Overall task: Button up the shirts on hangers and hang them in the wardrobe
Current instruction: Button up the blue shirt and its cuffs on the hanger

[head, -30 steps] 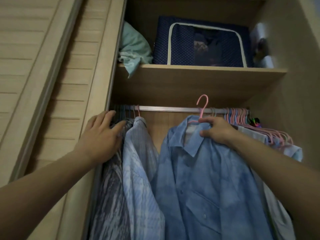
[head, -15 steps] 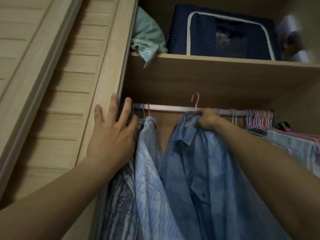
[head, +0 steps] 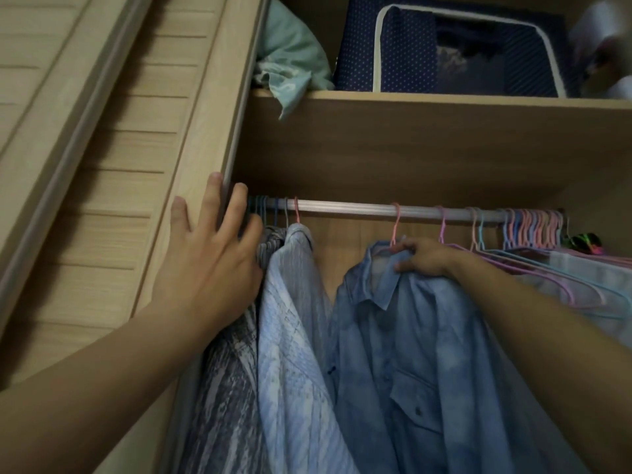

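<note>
A person stands at the wardrobe with both arms up. The left hand (head: 208,265), at about 9 o'clock, has its fingers spread and straight. It pushes flat against the striped shirts (head: 287,330) hanging at the left end of the rail (head: 345,207), and its fingertips reach the edge of the wooden door frame (head: 205,131). The right hand (head: 424,258), at about 3 o'clock, pinches the collar of the blue shirt (head: 427,371) right where the pink hanger (head: 396,224) comes out. The hook of that hanger is over the rail, so the blue shirt hangs in the middle of the wardrobe, with a gap between it and the striped shirts. Its front looks closed down the buttons. At 2 o'clock, many empty hangers (head: 533,230) in pink and blue are bunched at the right end of the rail. Up at 12 o'clock, a shelf (head: 444,104) holds a dark blue dotted storage bag (head: 403,49) and a light green cloth (head: 294,59) that droops over the shelf edge.
</note>
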Demonstrator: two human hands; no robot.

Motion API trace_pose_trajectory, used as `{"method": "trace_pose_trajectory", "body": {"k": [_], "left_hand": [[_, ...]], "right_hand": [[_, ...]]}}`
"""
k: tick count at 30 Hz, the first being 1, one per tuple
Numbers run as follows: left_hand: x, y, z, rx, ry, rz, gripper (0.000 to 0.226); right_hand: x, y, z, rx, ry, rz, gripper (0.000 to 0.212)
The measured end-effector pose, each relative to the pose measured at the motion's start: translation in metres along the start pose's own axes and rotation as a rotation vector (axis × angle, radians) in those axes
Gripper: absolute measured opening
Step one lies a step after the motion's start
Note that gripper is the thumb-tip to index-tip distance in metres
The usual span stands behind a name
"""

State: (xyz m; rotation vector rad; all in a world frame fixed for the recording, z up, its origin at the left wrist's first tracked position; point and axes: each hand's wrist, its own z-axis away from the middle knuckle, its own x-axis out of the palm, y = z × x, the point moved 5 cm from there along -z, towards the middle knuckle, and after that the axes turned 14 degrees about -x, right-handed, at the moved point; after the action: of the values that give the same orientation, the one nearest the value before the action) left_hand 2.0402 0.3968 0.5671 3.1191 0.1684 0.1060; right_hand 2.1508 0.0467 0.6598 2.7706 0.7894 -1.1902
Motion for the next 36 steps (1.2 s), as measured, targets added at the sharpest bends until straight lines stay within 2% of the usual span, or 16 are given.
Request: {"method": "trace_pose_trajectory", "body": {"k": [4,6,9,11,14,18,20,21,22,25,27,29,32,36], "left_hand": [[-0.001,0.000,0.001,0.007,-0.002,-0.002,0.056],[-0.002,0.000,0.000,0.004,-0.005,0.012,0.056],[-0.004,0.001,-0.001,-0.011,-0.014,0.041,0.058],[-0.005,0.001,-0.001,-0.020,-0.022,0.061,0.059],[-0.007,-0.001,-0.001,-0.023,-0.022,0.085,0.057],[-0.006,-0.001,0.000,0.002,-0.032,0.067,0.054],[-0.006,-0.001,-0.001,0.006,-0.036,0.073,0.053],[-0.006,-0.001,-0.001,0.004,-0.036,0.072,0.053],[-0.006,-0.001,0.000,0.002,-0.034,0.070,0.054],[-0.004,0.000,0.000,0.013,-0.034,0.079,0.055],[-0.004,0.001,0.000,0.020,-0.037,0.082,0.056],[-0.003,0.002,0.000,0.030,-0.046,0.068,0.056],[-0.004,0.003,0.000,0.039,-0.058,0.041,0.054],[-0.006,0.003,0.000,0.026,-0.058,0.034,0.050]], "right_hand": [[-0.001,-0.014,0.038,-0.005,-0.082,0.075,0.069],[0.002,-0.016,0.062,0.045,-0.073,-0.005,0.071],[0.017,-0.032,0.082,0.098,0.003,-0.286,0.067],[0.026,-0.051,0.071,0.075,0.039,-0.336,0.067],[0.051,-0.089,0.046,0.013,0.001,-0.400,0.062],[0.081,-0.146,0.042,-0.111,-0.068,-0.654,0.052],[0.076,-0.151,0.053,-0.160,-0.030,-0.695,0.043],[0.064,-0.142,0.059,-0.185,0.046,-0.557,0.041],[0.047,-0.128,0.065,-0.204,0.127,-0.287,0.040],[-0.010,-0.076,0.094,-0.059,0.218,0.779,0.034],[-0.039,-0.041,0.114,0.111,0.184,1.093,0.035],[-0.061,-0.020,0.130,0.271,0.113,1.165,0.036],[-0.074,-0.004,0.143,0.378,0.035,1.148,0.041],[-0.071,-0.007,0.137,0.307,0.041,0.905,0.026]]}}
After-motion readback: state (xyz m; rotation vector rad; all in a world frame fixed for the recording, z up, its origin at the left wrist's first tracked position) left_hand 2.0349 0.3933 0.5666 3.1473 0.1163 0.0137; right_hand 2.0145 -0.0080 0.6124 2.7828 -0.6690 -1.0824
